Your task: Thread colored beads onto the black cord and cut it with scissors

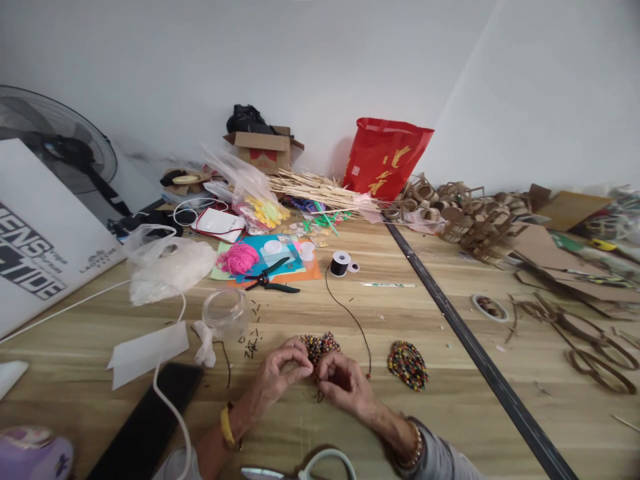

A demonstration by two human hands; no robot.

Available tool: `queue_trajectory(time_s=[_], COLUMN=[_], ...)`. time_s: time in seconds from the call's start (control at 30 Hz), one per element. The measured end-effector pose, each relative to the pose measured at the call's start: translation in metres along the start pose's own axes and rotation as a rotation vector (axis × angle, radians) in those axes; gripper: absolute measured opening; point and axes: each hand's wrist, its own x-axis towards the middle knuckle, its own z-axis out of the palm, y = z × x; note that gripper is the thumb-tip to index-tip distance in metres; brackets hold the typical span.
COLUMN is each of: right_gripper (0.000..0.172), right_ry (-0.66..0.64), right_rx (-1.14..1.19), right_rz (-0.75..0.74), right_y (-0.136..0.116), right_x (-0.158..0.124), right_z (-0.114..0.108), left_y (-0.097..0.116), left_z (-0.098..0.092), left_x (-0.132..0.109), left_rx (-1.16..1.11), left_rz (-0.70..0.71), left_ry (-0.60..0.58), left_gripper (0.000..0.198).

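We're looking over a broad pale wooden table, a red bag with gold lettering standing upper centre. Down at lower centre, here's our left hand, thumb and fingertips drawn narrow; our right hand curls in close opposite, and we can't tell what either one grips. Pale-handled scissors lie at the bottom edge. Right of centre, a coiled multicoloured bead strand; right at our fingertips, a bunch of multicoloured round beads! Above, a white spool of black cord trails its line toward us.
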Motion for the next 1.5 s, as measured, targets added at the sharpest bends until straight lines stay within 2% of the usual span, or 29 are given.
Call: queue_trajectory(time_s=[0.1, 0.17, 0.3, 0.4, 0.57, 0.7, 0.8, 0.93, 1.13, 1.37, 1.5], right_gripper=[0.041, 0.041, 0.032, 0.035, 0.034, 0.036, 0.035, 0.03, 0.029, 0.028, 0.028], right_ry=[0.032, 0.068, 0.043, -0.008, 0.038, 0.088, 0.1, 0.157, 0.257, 0.285, 0.278], right_rx=[-0.105, -0.084, 0.12, 0.206, 0.117, 0.035, 0.048, 0.094, 0.179, 0.317, 0.318], right_rz=[-0.113, -0.134, 0.001, 0.098, 0.152, 0.154, 0.127, 0.077, 0.133, 0.156, 0.151], right_y=[-0.006, -0.008, -0.003, 0.002, 0.005, 0.0, -0.002, 0.003, 0.014, 0.009, 0.005], right_x=[0.0, 0.002, 0.003, 0.002, 0.001, 0.001, 0.001, 0.003, 0.008, 0.012, 0.012], right_z=[-0.003, -0.003, 0.001, 0.004, 0.005, 0.003, -0.002, -0.009, -0.015, -0.013, -0.012], left_y=[0.005, 0.006, 0.006, 0.002, -0.008, -0.008, -0.004, -0.004, -0.008, -0.004, -0.003], left_z=[-0.001, -0.001, 0.0, 0.001, 0.002, 0.002, 0.001, -0.001, 0.003, 0.007, 0.009], left_x=[0.001, 0.002, 0.001, 0.0, -0.001, 0.0, 0.001, 0.001, -0.002, -0.002, -0.002], left_rx=[-0.027, -0.036, -0.013, 0.008, 0.03, 0.089, 0.186, 0.431, 0.763, 0.928, 0.947], left_rz=[-0.03, -0.012, 0.015, 0.021, 0.055, 0.077, 0.067, 0.087, 0.194, 0.21, 0.231], left_ry=[0.026, 0.029, 0.01, -0.004, 0.006, 0.013, 0.038, 0.038, -0.043, -0.16, -0.159], left_gripper=[0.034, 0.034, 0.033, 0.031, 0.031, 0.032, 0.025, 0.012, 0.014, 0.01, 0.012])
